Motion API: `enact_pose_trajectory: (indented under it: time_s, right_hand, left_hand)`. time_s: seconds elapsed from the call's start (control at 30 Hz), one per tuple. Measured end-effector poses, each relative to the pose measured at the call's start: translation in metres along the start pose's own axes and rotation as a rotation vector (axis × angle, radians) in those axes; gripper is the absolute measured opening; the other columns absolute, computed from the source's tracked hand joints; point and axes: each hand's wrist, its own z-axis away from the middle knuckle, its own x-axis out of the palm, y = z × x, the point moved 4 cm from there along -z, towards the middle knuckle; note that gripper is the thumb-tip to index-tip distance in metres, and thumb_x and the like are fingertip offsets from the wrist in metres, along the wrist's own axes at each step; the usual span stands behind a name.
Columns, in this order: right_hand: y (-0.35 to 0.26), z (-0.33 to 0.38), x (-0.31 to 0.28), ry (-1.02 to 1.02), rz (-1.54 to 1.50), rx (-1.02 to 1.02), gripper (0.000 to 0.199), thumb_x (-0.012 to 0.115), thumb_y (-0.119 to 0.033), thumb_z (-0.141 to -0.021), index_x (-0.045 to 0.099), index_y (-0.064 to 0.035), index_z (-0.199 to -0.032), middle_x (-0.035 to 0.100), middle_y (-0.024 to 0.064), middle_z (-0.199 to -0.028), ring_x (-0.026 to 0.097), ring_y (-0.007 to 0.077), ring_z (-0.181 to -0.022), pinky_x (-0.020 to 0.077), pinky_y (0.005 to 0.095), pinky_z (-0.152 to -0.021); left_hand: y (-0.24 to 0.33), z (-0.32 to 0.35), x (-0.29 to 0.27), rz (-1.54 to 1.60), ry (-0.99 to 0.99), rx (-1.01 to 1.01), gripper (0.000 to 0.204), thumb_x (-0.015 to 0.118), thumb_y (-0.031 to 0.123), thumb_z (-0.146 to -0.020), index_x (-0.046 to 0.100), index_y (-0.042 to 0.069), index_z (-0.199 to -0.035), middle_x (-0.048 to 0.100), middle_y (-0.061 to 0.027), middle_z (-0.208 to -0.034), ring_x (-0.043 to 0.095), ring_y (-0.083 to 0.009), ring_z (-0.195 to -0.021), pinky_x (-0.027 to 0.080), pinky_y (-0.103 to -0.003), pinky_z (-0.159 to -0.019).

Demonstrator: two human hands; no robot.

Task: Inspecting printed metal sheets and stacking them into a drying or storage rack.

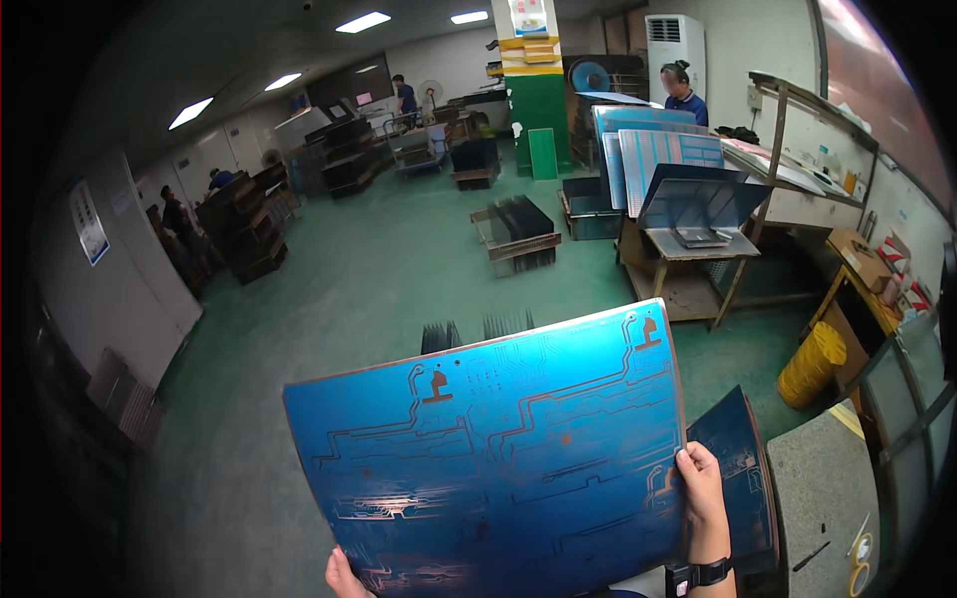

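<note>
A large blue circuit board panel (pixel 498 439) with copper-coloured traces is held up in front of me, tilted with its printed face toward me. My right hand (pixel 704 484) grips its right edge, thumb on the face and the other fingers mostly behind. At the lower left edge, my left hand (pixel 344 574) is closed on the panel; only part of it shows. Just right of my right forearm, more blue panels (pixel 736 468) lean upright, partly hidden by the held one.
A grey worktop (pixel 822 468) with a pen (pixel 811 556) lies at the right, near a yellow bin (pixel 811 365). Ahead stand a rack of dark panels (pixel 516 234) and a bench (pixel 703 242) bearing upright panels. Behind these is a co-worker (pixel 684 98). A green pillar (pixel 536 110) rises beyond.
</note>
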Motion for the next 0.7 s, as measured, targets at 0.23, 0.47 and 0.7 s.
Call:
enact_pose_trajectory:
  time_s: [0.23,0.47,0.7]
  right_hand:
    - [-0.002,0.002,0.000,-0.001,-0.013,-0.014,0.015,0.060,-0.018,-0.085,0.058,-0.0032,-0.082,0.058,-0.0009,-0.071,0.051,0.0045,-0.062,0.0419,0.0185,-0.058]
    - [0.000,0.003,-0.002,0.005,-0.002,-0.007,0.015,0.061,-0.019,-0.084,0.058,-0.0036,-0.082,0.057,-0.0018,-0.070,0.050,0.0043,-0.062,0.0416,0.0190,-0.057]
    - [0.007,0.000,-0.008,-0.038,-0.054,0.053,0.014,0.061,-0.018,-0.084,0.057,-0.0056,-0.081,0.057,-0.0020,-0.070,0.051,0.0048,-0.062,0.0420,0.0194,-0.058]
  left_hand:
    - [0.000,0.002,0.000,0.030,0.002,-0.005,0.031,0.048,0.025,-0.091,0.058,-0.004,-0.097,0.058,-0.0058,-0.090,0.052,-0.0145,-0.080,0.043,-0.028,-0.072]
    - [0.006,0.005,0.002,0.006,0.017,0.017,0.031,0.048,0.025,-0.091,0.058,-0.004,-0.096,0.057,-0.0059,-0.091,0.052,-0.0144,-0.081,0.043,-0.028,-0.071]
    - [0.014,0.004,0.004,-0.063,-0.024,0.026,0.032,0.047,0.026,-0.091,0.058,-0.004,-0.095,0.057,-0.0062,-0.090,0.052,-0.0147,-0.079,0.043,-0.027,-0.070]
